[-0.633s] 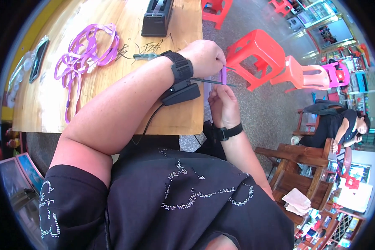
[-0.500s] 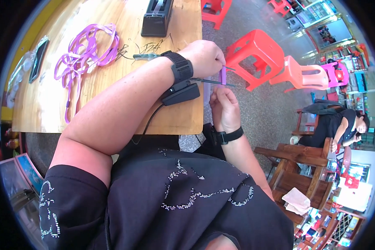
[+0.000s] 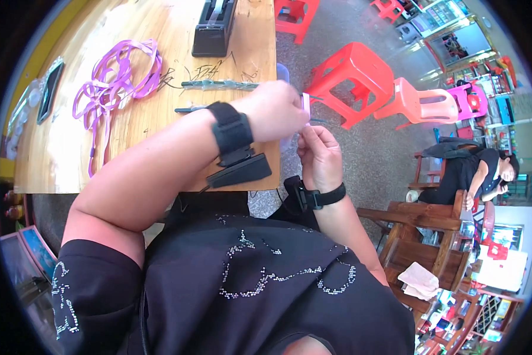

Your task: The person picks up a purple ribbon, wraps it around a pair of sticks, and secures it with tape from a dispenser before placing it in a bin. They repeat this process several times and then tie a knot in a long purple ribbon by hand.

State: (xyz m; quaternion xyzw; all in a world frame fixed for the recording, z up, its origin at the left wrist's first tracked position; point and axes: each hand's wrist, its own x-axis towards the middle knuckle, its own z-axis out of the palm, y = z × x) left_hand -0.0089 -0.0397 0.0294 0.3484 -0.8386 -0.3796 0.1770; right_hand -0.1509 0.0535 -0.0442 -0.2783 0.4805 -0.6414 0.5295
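Observation:
Two slim dark rods (image 3: 218, 85) lie roughly parallel across the table's right part, their ends jutting past its edge. A strip of purple ribbon (image 3: 305, 105) spans the rods near those ends; whether it wraps fully round them I cannot tell. My left hand (image 3: 276, 111) is closed at the ribbon, knuckles up, its fingertips hidden. Just below and to the right, my right hand (image 3: 321, 152) pinches the ribbon's lower end between thumb and forefinger. A loose heap of purple ribbon (image 3: 124, 74) rests on the wooden table (image 3: 159, 160) at the left.
A black tape dispenser (image 3: 213, 35) stands at the table's far side. At the far left lie a dark phone (image 3: 51, 92) and clear plastic packaging (image 3: 26, 112). Red stools (image 3: 360, 65), a wooden chair (image 3: 423, 236) and a seated person (image 3: 479, 177) are to the right.
My left hand has come down along the ribbon, closer to my right hand, and now covers more of the rods. My right hand keeps nearly the same place. The view has shifted slightly.

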